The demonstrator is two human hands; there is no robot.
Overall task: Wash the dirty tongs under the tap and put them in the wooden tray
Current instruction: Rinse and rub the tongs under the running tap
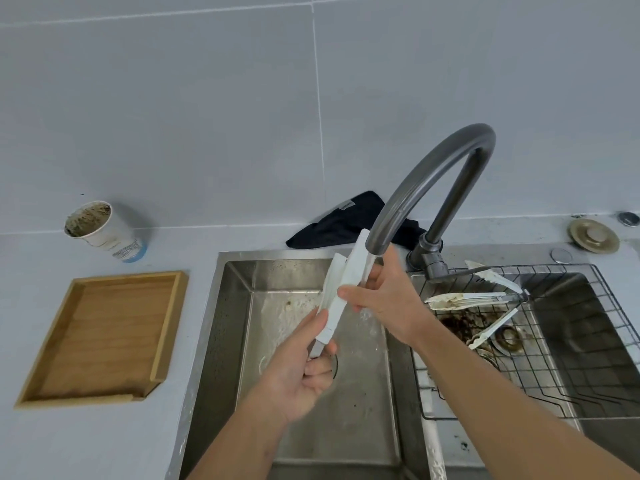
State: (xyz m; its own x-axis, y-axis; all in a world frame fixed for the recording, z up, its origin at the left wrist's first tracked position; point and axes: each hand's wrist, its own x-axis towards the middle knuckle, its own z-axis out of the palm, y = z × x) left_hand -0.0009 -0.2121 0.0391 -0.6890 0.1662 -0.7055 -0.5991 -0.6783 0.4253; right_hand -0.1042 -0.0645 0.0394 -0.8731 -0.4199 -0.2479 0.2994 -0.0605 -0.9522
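White tongs [341, 292] are held tilted over the left sink basin [353, 420], their tips up under the spout of the grey curved tap [440, 174]. My left hand [304, 365] grips the tongs' handle end. My right hand [384, 296] holds the white arms near the spout, with water running over them. Two more dirty tongs [478, 297] lie on the black wire rack [540, 386] over the right basin. The wooden tray [104, 334] sits on the counter at the left with nothing in it.
A paper cup [100, 226] with brown residue stands behind the tray. A dark cloth [346, 220] lies by the wall behind the tap. A brass drain stopper [594, 235] rests at the back right. Brown grime stains the right basin by its drain.
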